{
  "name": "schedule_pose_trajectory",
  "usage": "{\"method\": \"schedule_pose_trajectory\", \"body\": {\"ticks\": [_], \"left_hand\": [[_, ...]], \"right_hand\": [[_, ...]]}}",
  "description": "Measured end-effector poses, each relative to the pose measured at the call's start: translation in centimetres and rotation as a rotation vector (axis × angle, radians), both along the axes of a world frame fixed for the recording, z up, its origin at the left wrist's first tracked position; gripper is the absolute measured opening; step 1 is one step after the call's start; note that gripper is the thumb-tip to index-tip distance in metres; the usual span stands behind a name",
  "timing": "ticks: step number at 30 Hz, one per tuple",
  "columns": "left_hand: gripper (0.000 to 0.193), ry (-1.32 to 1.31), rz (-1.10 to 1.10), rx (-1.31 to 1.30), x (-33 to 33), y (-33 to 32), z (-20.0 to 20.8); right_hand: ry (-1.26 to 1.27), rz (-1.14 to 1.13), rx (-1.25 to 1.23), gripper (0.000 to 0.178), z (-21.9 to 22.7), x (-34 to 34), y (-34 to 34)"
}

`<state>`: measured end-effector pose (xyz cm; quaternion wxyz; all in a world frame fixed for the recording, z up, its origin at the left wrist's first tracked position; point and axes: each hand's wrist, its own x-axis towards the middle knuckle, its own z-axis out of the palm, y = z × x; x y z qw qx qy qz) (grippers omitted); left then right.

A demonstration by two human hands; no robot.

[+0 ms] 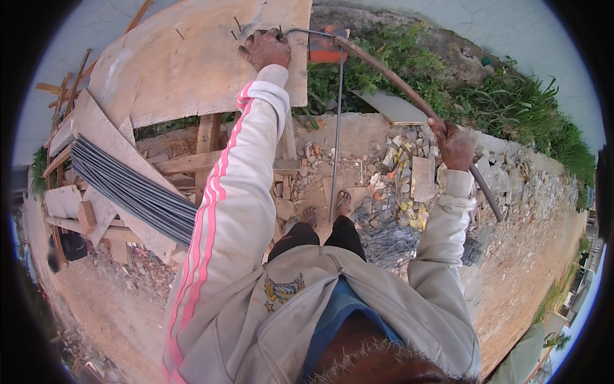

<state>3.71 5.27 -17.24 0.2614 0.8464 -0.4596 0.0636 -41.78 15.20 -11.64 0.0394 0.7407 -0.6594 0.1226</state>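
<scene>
My right hand (453, 146) is wrapped round a long brown bending bar (396, 78), which slants from the board's right edge down past my wrist. The bar's far end meets a thin steel rod (338, 121). From that meeting point the rod hangs toward my feet, bent at roughly a right angle. Its short upper part runs left to my left hand (266, 48), whose fingers are curled over it on the wooden board (166, 70). Metal pegs (237, 24) stick up from the board close to my left fingers, which partly hide the rod's end.
A bundle of steel rods (131, 185) lies at the left beside timber pieces. Under the board stand wooden supports (208, 137). Rubble and tangled wire (387, 233) cover ground near my feet. Green plants (409, 54) and an orange-red object (327, 54) are beyond the board.
</scene>
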Motion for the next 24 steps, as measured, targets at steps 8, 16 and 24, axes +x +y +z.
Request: {"method": "schedule_pose_trajectory", "body": {"ticks": [8, 16, 24], "left_hand": [[0.028, 0.037, 0.006, 0.014, 0.0, 0.0, 0.6], [0.028, 0.105, -0.024, 0.014, -0.3, 0.4, 1.1], [0.024, 0.097, -0.030, -0.050, -0.5, 0.3, 0.6]], "right_hand": [[-0.036, 0.044, 0.208, 0.074, 0.9, -1.9, -3.4], [-0.069, 0.067, 0.221, 0.070, 2.1, -1.2, -2.4], [-0.020, 0.036, 0.149, 0.070, 0.9, -1.3, -1.4]]}}
